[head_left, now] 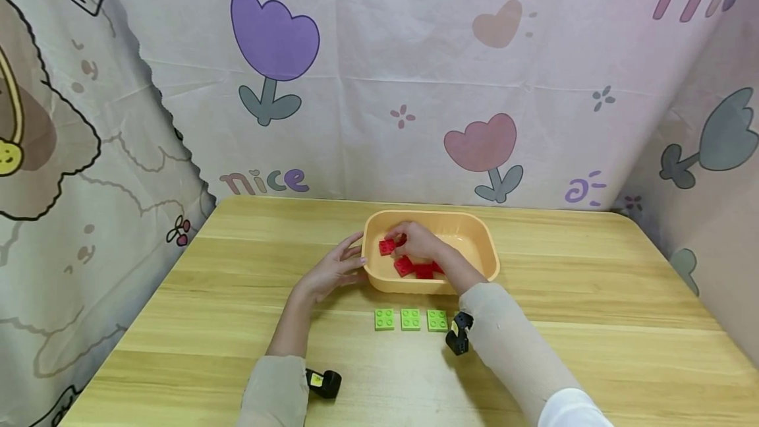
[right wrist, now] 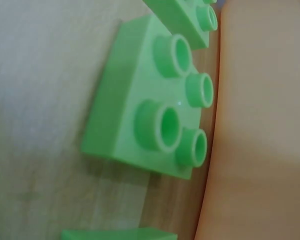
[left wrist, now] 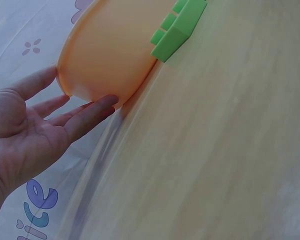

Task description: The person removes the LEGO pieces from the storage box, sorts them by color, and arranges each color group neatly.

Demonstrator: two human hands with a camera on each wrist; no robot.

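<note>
A pale orange plastic bin (head_left: 480, 249) stands on the table with several red building bricks (head_left: 404, 265) inside. My right hand (head_left: 420, 241) reaches into its left part, thumb and fingertips curled around a red brick (head_left: 401, 240). Right beside those fingertips lies another red brick (head_left: 386, 247). The right wrist view leaves this hand out. My left hand (head_left: 335, 271) touches the bin's left end with spread, fairly straight fingers (left wrist: 92, 119) against its outer wall (left wrist: 110, 55). Three green four-stud bricks, the left one (head_left: 384, 319), the middle one (head_left: 410, 319) and the right one (head_left: 437, 320), form a row before the bin.
The wooden table (head_left: 249, 249) reaches back to a printed cloth (head_left: 379, 84) hanging behind it. A black wrist camera (head_left: 459, 333) on the right sleeve hangs close beside the right green brick. Another black camera (head_left: 324, 383) sits at the left wrist.
</note>
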